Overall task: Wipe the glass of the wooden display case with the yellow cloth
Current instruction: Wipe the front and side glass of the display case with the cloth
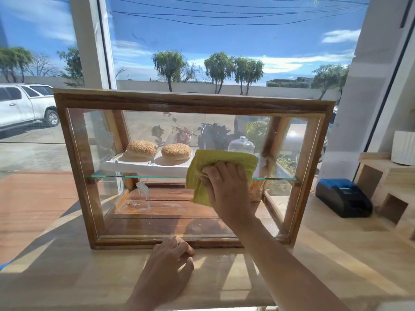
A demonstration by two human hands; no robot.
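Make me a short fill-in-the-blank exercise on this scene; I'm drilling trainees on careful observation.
1. The right hand presses a ____ cloth against the front glass of the wooden display case.
2. On the glass shelf inside lie ____ sesame buns.
3. The left hand rests at the case's ____ frame rail.
4. The black printer stands to the case's ____.

Missing words: yellow; two; bottom; right

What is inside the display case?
On the case's glass shelf: a white tray with two sesame buns and a clear glass dome. The cloth and right hand cover the area behind them.
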